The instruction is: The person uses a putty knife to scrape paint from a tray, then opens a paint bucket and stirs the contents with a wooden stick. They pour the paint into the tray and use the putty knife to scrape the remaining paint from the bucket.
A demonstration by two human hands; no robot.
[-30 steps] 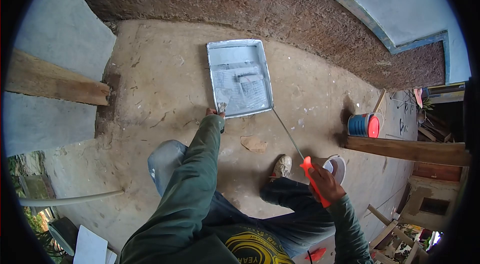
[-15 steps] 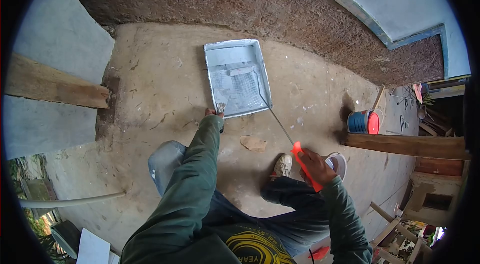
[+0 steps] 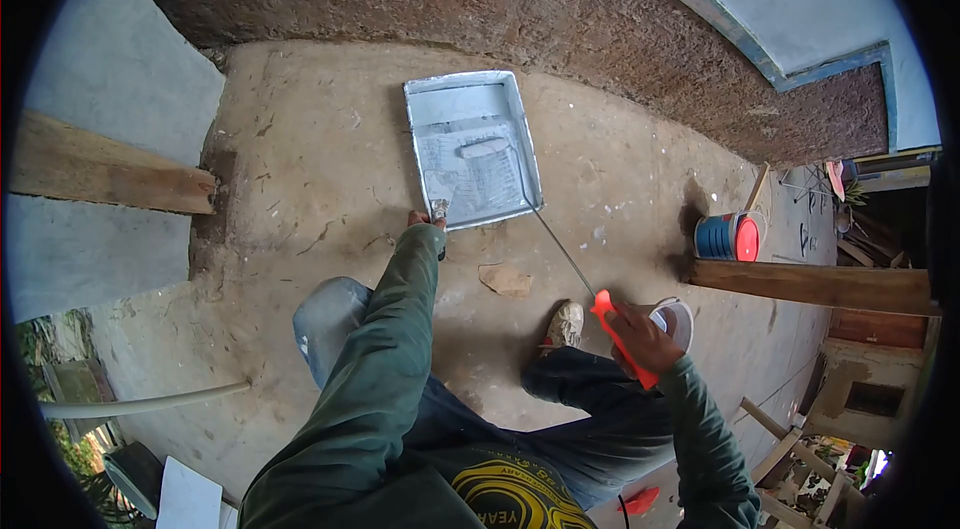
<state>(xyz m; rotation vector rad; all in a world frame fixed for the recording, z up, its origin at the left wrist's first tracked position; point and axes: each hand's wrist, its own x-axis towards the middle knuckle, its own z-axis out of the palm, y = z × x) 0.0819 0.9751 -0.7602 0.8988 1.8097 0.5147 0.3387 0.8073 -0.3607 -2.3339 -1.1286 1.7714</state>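
A white paint tray (image 3: 531,164) lies on the concrete floor in front of me, wet with pale paint. At its near left corner my left hand (image 3: 424,220) is closed around a paint-smeared flat tool (image 3: 440,209) with a dark handle; I cannot tell whether it is a brush or a scraper. My right hand (image 3: 648,337) grips the orange handle of a paint roller (image 3: 603,305). The roller's thin metal rod crosses the tray's right rim, and its pale sleeve (image 3: 485,148) rests on the ribbed slope.
Behind my right hand stands a white bucket (image 3: 680,319). A blue paint can with a red lid (image 3: 722,238) is farther right, by a wooden post (image 3: 815,286). A flat brown scrap (image 3: 505,280) lies near my shoe (image 3: 566,324). A rough brown wall base (image 3: 480,9) runs behind the tray.
My right hand has moved slightly right and down with the roller handle. The sleeve shows a little lower on the tray slope. My left hand stays at the tray corner.
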